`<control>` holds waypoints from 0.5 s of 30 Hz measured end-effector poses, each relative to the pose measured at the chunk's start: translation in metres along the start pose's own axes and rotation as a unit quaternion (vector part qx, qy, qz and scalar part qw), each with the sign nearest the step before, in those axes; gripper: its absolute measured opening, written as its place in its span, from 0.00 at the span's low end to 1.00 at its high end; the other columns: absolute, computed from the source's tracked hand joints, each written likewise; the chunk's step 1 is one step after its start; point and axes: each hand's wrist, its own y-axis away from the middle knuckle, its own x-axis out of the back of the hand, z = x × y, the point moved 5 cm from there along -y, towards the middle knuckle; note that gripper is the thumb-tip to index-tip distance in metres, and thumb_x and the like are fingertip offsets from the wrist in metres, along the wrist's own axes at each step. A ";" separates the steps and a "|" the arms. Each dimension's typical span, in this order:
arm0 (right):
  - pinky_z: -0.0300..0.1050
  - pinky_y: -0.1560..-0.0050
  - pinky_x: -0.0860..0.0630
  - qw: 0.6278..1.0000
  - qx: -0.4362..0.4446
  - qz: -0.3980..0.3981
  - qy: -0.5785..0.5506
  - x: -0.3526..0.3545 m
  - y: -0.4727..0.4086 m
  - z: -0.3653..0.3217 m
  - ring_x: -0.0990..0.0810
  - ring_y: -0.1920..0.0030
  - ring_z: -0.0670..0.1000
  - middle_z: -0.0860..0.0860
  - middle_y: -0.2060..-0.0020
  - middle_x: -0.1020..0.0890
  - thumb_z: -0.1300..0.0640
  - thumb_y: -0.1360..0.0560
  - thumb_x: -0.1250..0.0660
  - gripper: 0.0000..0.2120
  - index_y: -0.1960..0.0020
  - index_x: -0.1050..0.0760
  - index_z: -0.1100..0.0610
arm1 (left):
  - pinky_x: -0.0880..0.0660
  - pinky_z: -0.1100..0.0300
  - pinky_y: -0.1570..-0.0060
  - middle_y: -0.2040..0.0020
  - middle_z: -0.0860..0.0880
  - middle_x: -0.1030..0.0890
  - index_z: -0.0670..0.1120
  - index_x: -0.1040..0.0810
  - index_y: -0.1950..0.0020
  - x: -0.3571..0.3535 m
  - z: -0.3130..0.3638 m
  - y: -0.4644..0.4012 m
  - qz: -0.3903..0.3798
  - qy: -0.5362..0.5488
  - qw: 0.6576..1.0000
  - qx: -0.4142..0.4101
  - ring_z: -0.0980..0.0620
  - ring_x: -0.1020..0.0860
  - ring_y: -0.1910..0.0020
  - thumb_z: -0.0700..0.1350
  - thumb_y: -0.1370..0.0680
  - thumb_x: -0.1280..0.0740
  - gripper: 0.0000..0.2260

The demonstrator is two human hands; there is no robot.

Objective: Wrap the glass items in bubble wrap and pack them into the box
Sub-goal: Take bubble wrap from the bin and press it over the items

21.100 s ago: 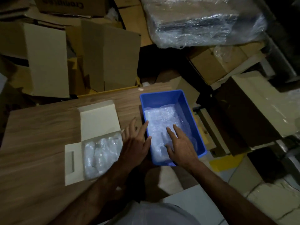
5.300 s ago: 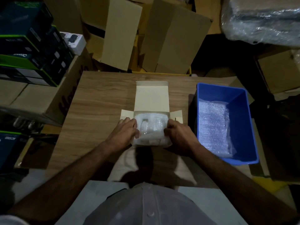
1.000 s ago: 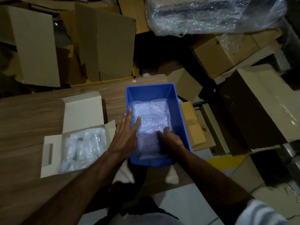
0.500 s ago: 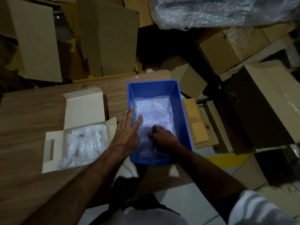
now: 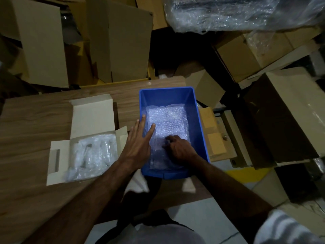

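A blue plastic bin [image 5: 198, 120] stands on the wooden table [image 5: 31, 124] and holds a sheet of bubble wrap [image 5: 168, 120]. My right hand [image 5: 177, 148] is inside the bin, its fingers curled down into the near part of the bubble wrap. My left hand [image 5: 139, 143] lies flat with straight fingers over the bin's left rim, the fingertips touching the wrap. Left of the bin an open white carton [image 5: 93, 113] holds glass items wrapped in bubble wrap [image 5: 93, 154].
Upright and stacked brown cardboard boxes [image 5: 119, 41] crowd the space behind the table. A plastic-wrapped bundle [image 5: 228, 13] lies at the top right. More cartons [image 5: 284, 113] and a low yellow piece [image 5: 246, 175] sit right of the table's edge.
My right hand has curled tighter and drawn slightly nearer in the bin, bunching the bubble wrap under it. My left hand stays flat on the bin's left rim.
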 end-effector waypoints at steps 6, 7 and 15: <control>0.51 0.48 0.20 0.997 -0.019 0.051 -0.049 0.011 0.005 -0.003 0.21 0.38 0.58 0.53 0.36 0.19 0.50 0.23 0.31 0.13 0.41 0.16 0.53 | 0.52 0.40 0.24 0.18 0.41 0.60 0.49 0.44 0.18 -0.001 -0.001 0.000 -0.005 -0.003 1.000 0.008 0.38 0.59 0.19 0.35 0.25 0.37 0.37; 0.49 0.51 0.20 0.996 -0.016 0.073 -0.052 0.014 0.006 -0.003 0.18 0.41 0.56 0.52 0.41 0.16 0.51 0.26 0.28 0.11 0.45 0.14 0.53 | 0.52 0.40 0.24 0.18 0.41 0.60 0.49 0.44 0.18 -0.001 -0.001 0.001 -0.006 -0.002 1.000 0.010 0.38 0.59 0.19 0.35 0.25 0.37 0.36; 0.49 0.47 0.19 0.982 -0.060 0.125 -0.128 0.031 0.017 -0.001 0.17 0.41 0.56 0.53 0.41 0.15 0.57 0.25 0.32 0.14 0.40 0.16 0.55 | 0.53 0.41 0.24 0.18 0.39 0.59 0.47 0.44 0.18 0.001 0.000 0.002 -0.007 0.001 1.000 0.011 0.37 0.57 0.19 0.39 0.27 0.42 0.36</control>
